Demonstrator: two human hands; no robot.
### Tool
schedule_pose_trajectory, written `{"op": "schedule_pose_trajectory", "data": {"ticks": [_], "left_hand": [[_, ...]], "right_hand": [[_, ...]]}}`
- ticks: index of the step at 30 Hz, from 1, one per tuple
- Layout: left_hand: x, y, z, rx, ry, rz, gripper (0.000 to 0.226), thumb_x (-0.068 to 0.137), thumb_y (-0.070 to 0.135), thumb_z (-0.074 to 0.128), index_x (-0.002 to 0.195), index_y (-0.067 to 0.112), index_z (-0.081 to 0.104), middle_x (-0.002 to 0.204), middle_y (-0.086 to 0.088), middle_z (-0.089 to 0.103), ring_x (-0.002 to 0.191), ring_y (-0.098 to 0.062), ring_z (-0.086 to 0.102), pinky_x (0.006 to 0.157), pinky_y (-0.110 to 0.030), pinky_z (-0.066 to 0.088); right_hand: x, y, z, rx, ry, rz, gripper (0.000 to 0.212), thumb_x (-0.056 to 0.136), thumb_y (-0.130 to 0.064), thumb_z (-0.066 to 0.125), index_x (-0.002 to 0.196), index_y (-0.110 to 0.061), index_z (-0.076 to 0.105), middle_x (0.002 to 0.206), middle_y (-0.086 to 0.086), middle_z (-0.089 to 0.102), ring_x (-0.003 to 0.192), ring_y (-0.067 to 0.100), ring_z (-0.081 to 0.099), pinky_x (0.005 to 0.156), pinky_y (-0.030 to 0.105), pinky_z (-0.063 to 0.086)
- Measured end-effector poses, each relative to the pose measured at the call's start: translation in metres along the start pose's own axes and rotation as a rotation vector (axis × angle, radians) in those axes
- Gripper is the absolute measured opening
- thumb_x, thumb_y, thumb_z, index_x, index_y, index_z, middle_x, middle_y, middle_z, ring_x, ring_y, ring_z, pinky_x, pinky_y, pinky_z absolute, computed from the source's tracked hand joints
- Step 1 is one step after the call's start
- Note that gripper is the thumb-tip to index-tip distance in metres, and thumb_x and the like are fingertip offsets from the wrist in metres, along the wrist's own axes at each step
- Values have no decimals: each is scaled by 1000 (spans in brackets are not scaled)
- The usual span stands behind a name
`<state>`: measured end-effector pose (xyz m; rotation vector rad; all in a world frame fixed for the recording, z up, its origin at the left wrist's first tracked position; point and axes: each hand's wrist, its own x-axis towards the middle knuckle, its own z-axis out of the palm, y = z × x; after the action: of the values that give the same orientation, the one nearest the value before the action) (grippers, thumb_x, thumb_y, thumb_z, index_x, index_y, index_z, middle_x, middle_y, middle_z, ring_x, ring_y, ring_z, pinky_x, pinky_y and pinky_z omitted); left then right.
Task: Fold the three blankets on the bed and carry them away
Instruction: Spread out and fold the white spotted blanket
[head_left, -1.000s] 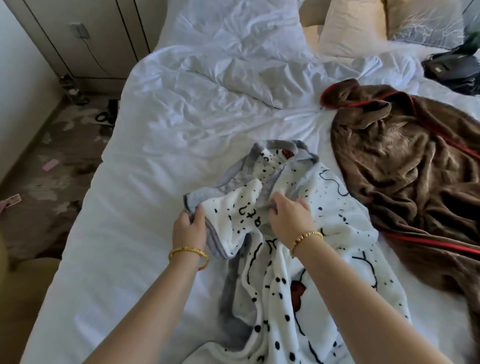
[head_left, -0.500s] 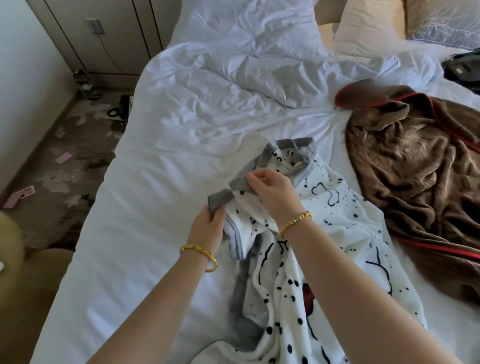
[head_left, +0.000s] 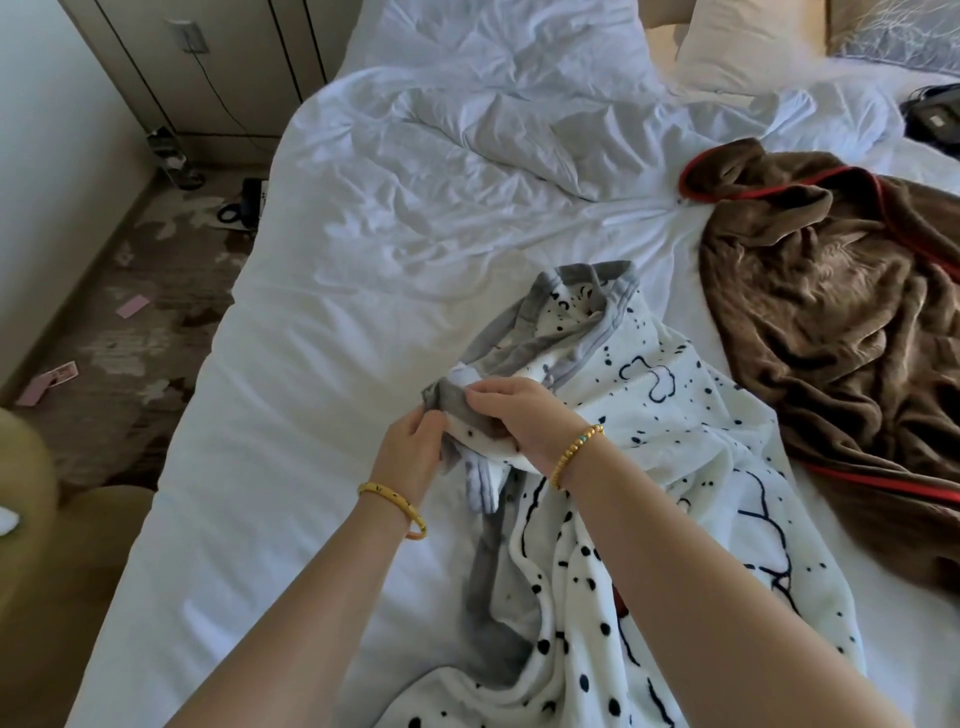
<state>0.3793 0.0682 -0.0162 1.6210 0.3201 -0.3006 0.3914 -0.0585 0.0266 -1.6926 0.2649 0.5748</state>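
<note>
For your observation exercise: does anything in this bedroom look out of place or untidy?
Yes. Pink cards lie scattered on the floor left of the bed, and a black phone sits on the floor by the wall. The brown blanket lies crumpled, unfolded.

White black-spotted blanket (head_left: 691, 457) with grey trim, brown red-edged blanket (head_left: 831, 322), white sheet (head_left: 322, 364)

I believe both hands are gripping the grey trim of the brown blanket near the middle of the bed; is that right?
Not quite: the head view shows the left hand and right hand gripping the grey trim of the white spotted blanket. The brown blanket lies untouched to its right.
</note>
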Motion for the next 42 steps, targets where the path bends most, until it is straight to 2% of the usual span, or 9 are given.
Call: {"op": "schedule_pose_trajectory", "data": {"ticks": [7, 11, 13, 15, 19, 28, 32, 37, 42], "left_hand": [[2, -3, -1, 15, -83, 135, 41, 92, 15, 54, 127, 27, 37, 108, -5, 60, 93, -19, 63, 77, -32, 55], [2, -7, 9, 478, -20, 357, 15, 92, 21, 54, 101, 26, 45, 82, 0, 57, 75, -20, 58, 57, -23, 45], [3, -14, 14, 580, 42, 395, 7, 93, 19, 50, 97, 21, 45, 72, 2, 51, 68, -21, 53, 51, -18, 36], [6, -24, 21, 735, 28, 352, 22, 93, 16, 43, 115, 21, 46, 85, -1, 56, 74, -24, 54, 57, -22, 38], [12, -53, 42, 1218, -270, 15, 54, 90, 18, 46, 137, 32, 24, 125, -11, 44, 93, -31, 56, 75, -35, 46], [62, -71, 68, 214, 638, -331, 29, 93, 2, 37, 121, 9, 40, 127, -22, 50, 108, -38, 53, 90, -42, 41], [69, -85, 70, 416, 620, -314, 30, 94, 11, 35, 123, 16, 41, 122, -20, 53, 102, -39, 55, 80, -43, 42], [72, -101, 70, 535, 612, -260, 29, 92, 22, 37, 121, 22, 38, 120, -17, 55, 99, -37, 56, 75, -43, 45], [76, -110, 71, 595, 605, -253, 37, 90, 19, 41, 127, 21, 37, 123, -19, 53, 101, -39, 55, 77, -46, 46]], "right_hand": [[8, 5, -6, 22, -58, 60, 51, 82, 13, 29, 113, -12, 62, 105, 14, 60, 92, 17, 55, 81, 24, 50], [16, 17, -13, -341, 35, -35, 36, 88, -1, 39, 116, -13, 58, 89, 3, 59, 68, 11, 51, 59, 19, 45], [20, 28, -21, -576, 80, -51, 29, 89, -8, 41, 112, -18, 56, 95, 1, 62, 79, 16, 57, 79, 30, 50], [26, 40, -33, -834, 132, -6, 37, 87, -10, 39, 118, -25, 52, 119, 0, 59, 111, 21, 53, 110, 43, 28], [36, 59, -66, -1114, 234, 32, 53, 88, -14, 39, 138, -30, 38, 148, -5, 29, 141, 25, 12, 111, 56, -8], [64, 76, -132, -936, 645, -167, 43, 91, -17, 37, 133, -19, 46, 144, -3, 37, 131, 25, 28, 107, 43, 23], [88, 62, -149, -1010, 743, -144, 28, 90, -17, 37, 100, -14, 63, 130, 1, 49, 135, 25, 25, 113, 51, -10], [126, 36, -160, -911, 779, -26, 33, 95, -41, 29, 94, -15, 49, 67, -5, 51, 106, 25, 51, 113, 53, -9], [154, 34, -160, -1055, 636, 131, 58, 91, -58, 32, 126, -15, 48, 128, 6, 49, 128, 31, 36, 112, 59, -5]]}}
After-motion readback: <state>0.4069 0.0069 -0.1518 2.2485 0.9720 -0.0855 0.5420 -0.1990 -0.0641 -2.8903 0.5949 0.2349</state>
